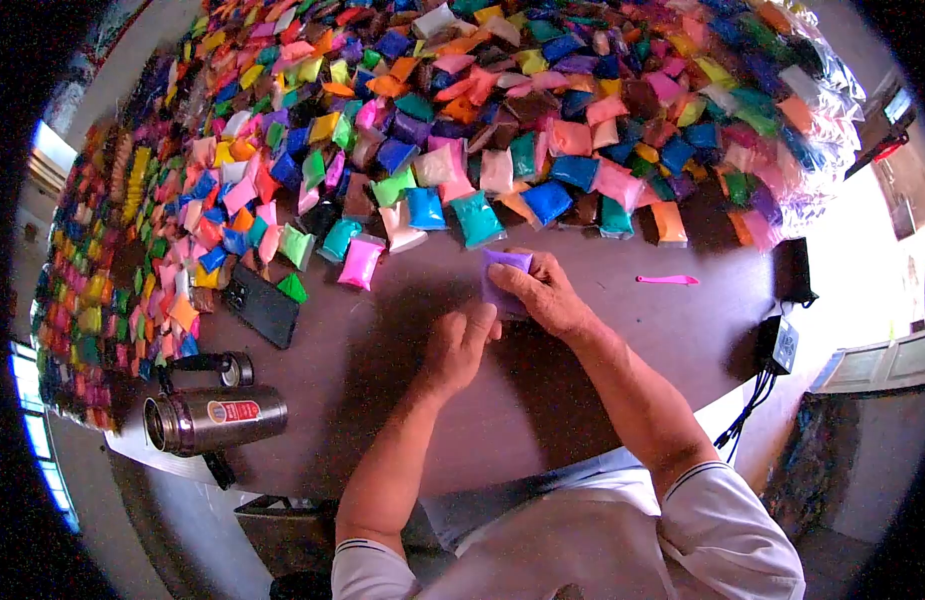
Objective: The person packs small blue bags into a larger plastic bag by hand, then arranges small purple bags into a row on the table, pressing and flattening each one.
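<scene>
A small purple packet (pixel 506 268), with a soft filling in clear plastic, is pinched between the thumb and fingers of my right hand (pixel 550 290). Just below and left of it, my left hand (pixel 466 342) is closed with its fingers curled and thumb on top, close to the packet's lower corner. I cannot tell what, if anything, those fingers hold. Nearest beyond my hands lie a teal packet (pixel 478 220) and a bright pink packet (pixel 361 262) at the front of a large pile of packets (pixel 410 128).
A black phone (pixel 261 305) lies left, near a steel flask (pixel 232 418) on its side and its cap (pixel 236 369). On the brown table (pixel 382 330), a pink plastic stick (pixel 667 280) lies right. A box with black cables (pixel 780 345) sits at the right edge.
</scene>
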Available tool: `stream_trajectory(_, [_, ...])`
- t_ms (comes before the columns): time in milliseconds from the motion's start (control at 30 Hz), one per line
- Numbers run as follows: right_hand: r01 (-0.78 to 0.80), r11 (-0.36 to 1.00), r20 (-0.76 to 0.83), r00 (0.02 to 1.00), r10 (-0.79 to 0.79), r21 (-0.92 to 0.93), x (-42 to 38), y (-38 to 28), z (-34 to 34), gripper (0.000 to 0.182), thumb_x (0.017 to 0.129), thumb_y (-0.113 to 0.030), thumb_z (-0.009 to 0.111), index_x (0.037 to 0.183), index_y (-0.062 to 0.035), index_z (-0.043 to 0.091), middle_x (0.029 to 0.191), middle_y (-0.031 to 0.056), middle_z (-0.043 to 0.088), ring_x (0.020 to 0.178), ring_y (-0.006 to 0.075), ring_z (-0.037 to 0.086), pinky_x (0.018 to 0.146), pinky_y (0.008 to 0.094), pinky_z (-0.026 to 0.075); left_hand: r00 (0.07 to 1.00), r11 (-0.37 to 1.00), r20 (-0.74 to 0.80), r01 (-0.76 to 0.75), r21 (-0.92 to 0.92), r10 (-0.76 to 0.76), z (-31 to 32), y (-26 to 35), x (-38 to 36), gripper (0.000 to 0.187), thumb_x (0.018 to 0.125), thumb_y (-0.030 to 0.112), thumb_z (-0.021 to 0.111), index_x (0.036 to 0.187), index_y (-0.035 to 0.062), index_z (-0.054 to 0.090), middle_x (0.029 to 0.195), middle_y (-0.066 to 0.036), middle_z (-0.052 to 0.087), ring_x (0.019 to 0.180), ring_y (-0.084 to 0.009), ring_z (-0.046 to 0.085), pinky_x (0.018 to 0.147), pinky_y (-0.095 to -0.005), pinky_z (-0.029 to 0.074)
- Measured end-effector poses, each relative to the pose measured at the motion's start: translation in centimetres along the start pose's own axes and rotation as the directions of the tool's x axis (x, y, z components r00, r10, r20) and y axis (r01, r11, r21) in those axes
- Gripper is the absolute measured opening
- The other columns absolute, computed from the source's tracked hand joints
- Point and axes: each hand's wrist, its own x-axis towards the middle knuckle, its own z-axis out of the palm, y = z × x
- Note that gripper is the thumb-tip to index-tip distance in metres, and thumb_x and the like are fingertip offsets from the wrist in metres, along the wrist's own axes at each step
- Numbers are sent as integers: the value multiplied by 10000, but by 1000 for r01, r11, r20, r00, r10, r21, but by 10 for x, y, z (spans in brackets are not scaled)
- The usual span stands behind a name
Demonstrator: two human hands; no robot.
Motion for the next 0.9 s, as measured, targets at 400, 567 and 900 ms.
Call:
stream_trajectory(400, [-144, 976, -51, 989, 138, -163, 2, 4, -6, 357, 964, -368, 538, 965, -15, 592, 846, 55, 649, 679, 131, 593, 654, 301, 489, 999, 997, -10, 49, -61, -50, 1, -6, 0, 492, 1002, 425, 384, 752, 36, 552, 693, -70, 546, 667, -196, 536, 647, -343, 425])
stream_trajectory(567, [-124, 991, -33, 992, 122, -59, 4, 21, -15, 340, 945, -364, 573, 937, -29, 625, 848, 26, 644, 717, 115, 577, 665, 288, 473, 999, 998, -32, 10, 64, -8, 4, -7, -2, 450, 1003, 382, 402, 756, 42, 563, 726, -92, 588, 671, -230, 564, 632, -371, 434])
stream_trajectory(900, [3, 966, -220, 974, 55, 258, 10, 19, -10, 280, 916, -257, 607, 1055, -13, 598, 914, 30, 641, 786, 136, 607, 735, 299, 500, 901, 826, -13, -392, 405, 433, 27, -6, -5, 226, 882, 180, 596, 744, 1, 603, 734, -153, 585, 742, -328, 579, 726, -432, 485])
